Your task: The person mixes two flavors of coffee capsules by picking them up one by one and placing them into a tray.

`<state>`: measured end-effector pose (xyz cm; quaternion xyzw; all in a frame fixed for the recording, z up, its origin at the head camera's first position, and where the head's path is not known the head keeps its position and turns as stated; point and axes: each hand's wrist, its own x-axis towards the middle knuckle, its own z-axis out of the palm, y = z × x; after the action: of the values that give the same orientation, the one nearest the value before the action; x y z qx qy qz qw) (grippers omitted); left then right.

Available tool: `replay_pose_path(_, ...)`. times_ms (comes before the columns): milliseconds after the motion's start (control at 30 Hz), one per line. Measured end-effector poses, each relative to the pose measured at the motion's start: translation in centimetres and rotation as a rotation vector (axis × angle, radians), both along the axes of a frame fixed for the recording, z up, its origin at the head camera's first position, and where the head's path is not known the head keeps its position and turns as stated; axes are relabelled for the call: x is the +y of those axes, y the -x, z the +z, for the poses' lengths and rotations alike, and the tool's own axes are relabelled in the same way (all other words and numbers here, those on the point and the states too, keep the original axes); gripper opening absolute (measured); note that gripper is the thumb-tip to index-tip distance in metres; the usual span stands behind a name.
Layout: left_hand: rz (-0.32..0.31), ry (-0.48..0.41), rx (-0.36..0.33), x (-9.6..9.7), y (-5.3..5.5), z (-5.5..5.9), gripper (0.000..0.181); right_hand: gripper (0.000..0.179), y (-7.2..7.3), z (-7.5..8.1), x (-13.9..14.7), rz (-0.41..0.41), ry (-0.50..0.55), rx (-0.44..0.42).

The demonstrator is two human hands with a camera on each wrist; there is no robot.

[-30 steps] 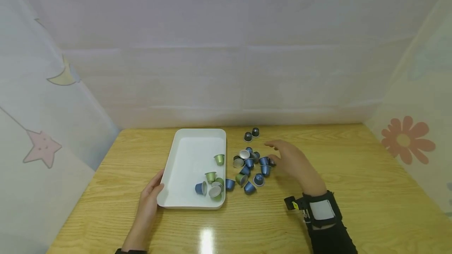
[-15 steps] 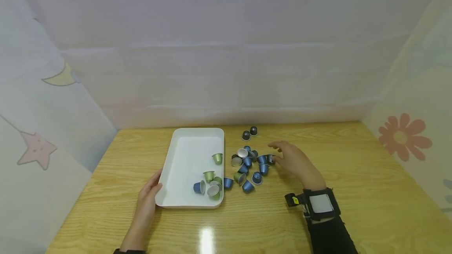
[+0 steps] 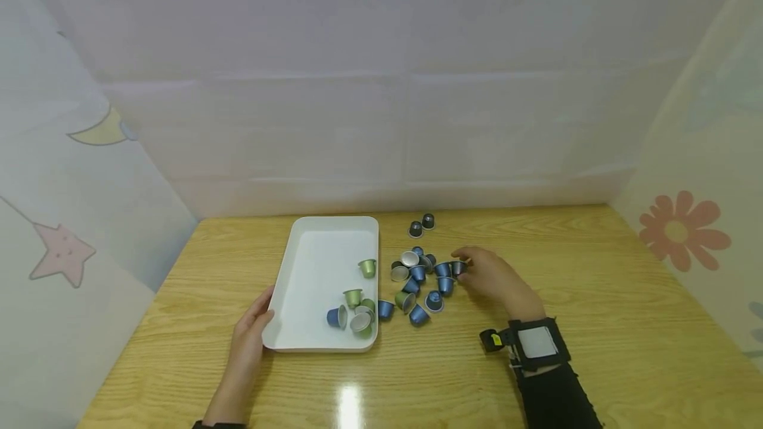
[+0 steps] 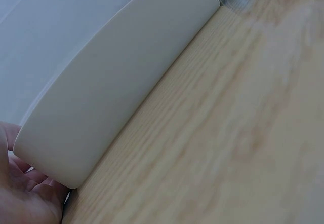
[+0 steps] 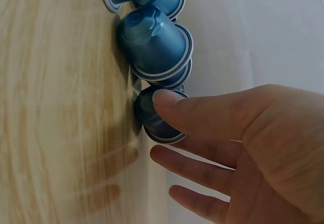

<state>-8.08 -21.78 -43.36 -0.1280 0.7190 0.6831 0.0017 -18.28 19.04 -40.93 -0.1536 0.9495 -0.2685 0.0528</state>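
My left hand [image 3: 250, 328] grips the near left corner of a white tray [image 3: 318, 250], thumb at the rim. In the left wrist view, its fingers [image 4: 30, 188] curl under the tray's corner. Inside the tray lie several green coffee capsules [image 3: 353, 297] and a blue capsule [image 3: 334, 318]. To the right, my right hand [image 3: 491, 277] pinches a dark coffee capsule [image 3: 458, 267] at the pile's right edge. In the right wrist view, the thumb presses this dark capsule [image 5: 149, 113]; the index finger is partly hidden behind it. Blue capsules [image 5: 154, 44] lie right beside it.
Between tray and right hand lies a loose pile of blue capsules [image 3: 418, 315], with a green capsule [image 3: 403, 301] and silver-lidded ones [image 3: 409, 258]. Two black capsules [image 3: 415, 230] stand behind the pile. The wooden table [image 3: 596, 296] ends at a pale cloth backdrop [image 3: 405, 138].
My right hand has lowered onto the dark capsule, its fingers closing around it; the capsule has tipped over. My left hand stays on the tray. The head view has shifted slightly.
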Motion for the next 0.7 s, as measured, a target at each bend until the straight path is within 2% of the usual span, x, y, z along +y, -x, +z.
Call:
replay_pose_path(400, -0.008, 0.014, 0.013, 0.02, -0.03, 0.03, 0.048, 0.043, 0.27, -0.81, -0.34, 0.011, -0.037, 0.037)
replay_pose_path(700, -0.010, 0.019, 0.019, -0.04, -0.06, -0.03, 0.048, 0.037, 0.15, -0.69, -0.55, 0.007, -0.042, 0.043)
